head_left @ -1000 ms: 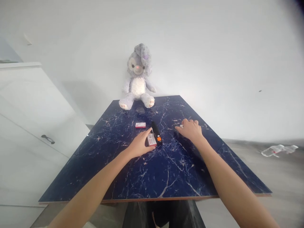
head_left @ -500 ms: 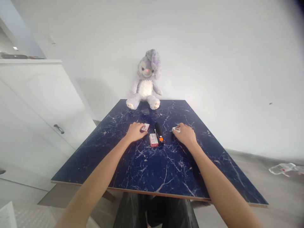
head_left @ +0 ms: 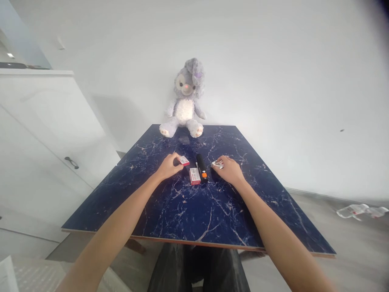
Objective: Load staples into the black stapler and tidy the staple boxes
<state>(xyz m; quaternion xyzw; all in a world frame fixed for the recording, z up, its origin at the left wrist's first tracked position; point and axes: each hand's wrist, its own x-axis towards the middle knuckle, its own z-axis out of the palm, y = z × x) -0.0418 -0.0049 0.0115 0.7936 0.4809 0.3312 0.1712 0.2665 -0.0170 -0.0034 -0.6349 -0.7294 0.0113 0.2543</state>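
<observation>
Between the thumb and fingers of my left hand [head_left: 169, 166] is a small red-and-white box [head_left: 184, 161], its label facing up. My right hand [head_left: 229, 169] is closed over a small white item [head_left: 218, 164] with dark marks; my fingers cover part of it and its kind is unclear. Another red-and-white box [head_left: 195, 176] lies on the table between my hands. Right against it is a black cylindrical object [head_left: 202, 168] with an orange patch near its close end. A thin pale strip shows along its left side.
The dark blue marbled table [head_left: 209, 219] stands against a white wall. A grey plush rabbit [head_left: 184, 101] sits at its far edge. To the left is a white cabinet [head_left: 39, 134] with dark handles. Clear plastic bottles [head_left: 358, 211] lie on the floor at right.
The box in my left hand has turned, and more of it shows beyond my fingers. My right hand has come slightly left with the white item, closer to the black object. The view has shifted a little.
</observation>
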